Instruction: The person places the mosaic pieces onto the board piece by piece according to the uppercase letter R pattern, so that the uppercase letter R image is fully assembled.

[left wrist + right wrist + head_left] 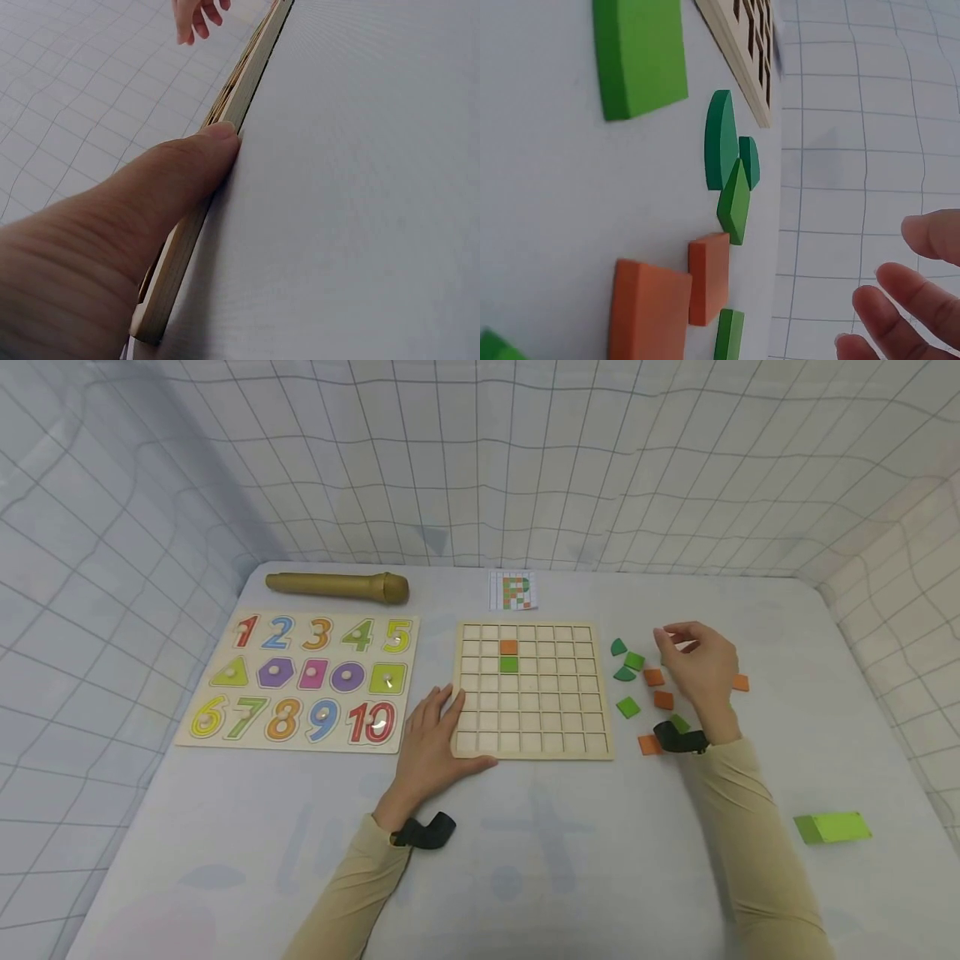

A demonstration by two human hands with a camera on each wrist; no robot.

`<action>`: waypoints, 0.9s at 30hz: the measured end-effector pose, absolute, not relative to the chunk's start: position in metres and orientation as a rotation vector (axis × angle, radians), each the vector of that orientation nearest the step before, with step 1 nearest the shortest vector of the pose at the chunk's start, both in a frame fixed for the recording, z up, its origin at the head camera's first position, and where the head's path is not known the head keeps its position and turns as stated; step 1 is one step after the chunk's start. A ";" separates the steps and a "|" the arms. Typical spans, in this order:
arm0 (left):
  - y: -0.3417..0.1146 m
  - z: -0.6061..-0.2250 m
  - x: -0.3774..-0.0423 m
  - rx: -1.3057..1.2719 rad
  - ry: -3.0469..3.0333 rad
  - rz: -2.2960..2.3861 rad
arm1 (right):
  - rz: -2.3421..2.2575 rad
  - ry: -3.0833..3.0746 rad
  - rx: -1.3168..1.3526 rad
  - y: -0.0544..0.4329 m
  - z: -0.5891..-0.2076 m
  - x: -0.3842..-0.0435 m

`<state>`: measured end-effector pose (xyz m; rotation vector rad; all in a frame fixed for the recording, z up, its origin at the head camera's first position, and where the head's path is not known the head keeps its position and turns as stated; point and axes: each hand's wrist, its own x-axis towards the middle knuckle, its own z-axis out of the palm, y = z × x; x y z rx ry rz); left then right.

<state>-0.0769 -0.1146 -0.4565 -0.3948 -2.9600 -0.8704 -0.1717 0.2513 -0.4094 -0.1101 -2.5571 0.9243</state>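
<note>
My left hand (431, 747) rests at the near left corner of a wooden grid board (532, 755), fingers along its left side. In the left wrist view the thumb (176, 169) presses the board's edge (251, 79). An orange square tile (508, 647) and a green one (509, 665) sit in adjoining cells of the same column. To the right of the board, my right hand (701, 664) hovers over loose tiles. Its thumb and fingers (900, 300) stand apart, holding nothing. Below them lie orange squares (663, 700), green squares (628, 707) and dark green rounded pieces (721, 142).
A number-and-shape puzzle board (300, 685) lies on the left, with a gold microphone-shaped object (337, 586) behind it. Behind the grid board is a small card with a coloured pattern (513, 590). A green block (834, 827) stands at the near right. Grid-lined fabric walls (510, 468) surround the table.
</note>
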 end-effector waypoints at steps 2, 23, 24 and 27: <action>-0.115 -0.456 -0.077 -0.395 -2.958 -0.872 | 0.903 -2.594 -0.097 0.254 -0.410 -0.170; -0.115 -0.457 -0.077 -0.394 -2.965 -0.875 | 0.823 -3.045 -0.141 0.267 -0.412 -0.155; -0.115 -0.457 -0.077 -0.395 -2.964 -0.876 | 0.817 -3.064 -0.155 0.267 -0.412 -0.155; -0.115 -0.457 -0.076 -0.398 -2.959 -0.884 | 0.809 -3.102 -0.192 0.266 -0.412 -0.155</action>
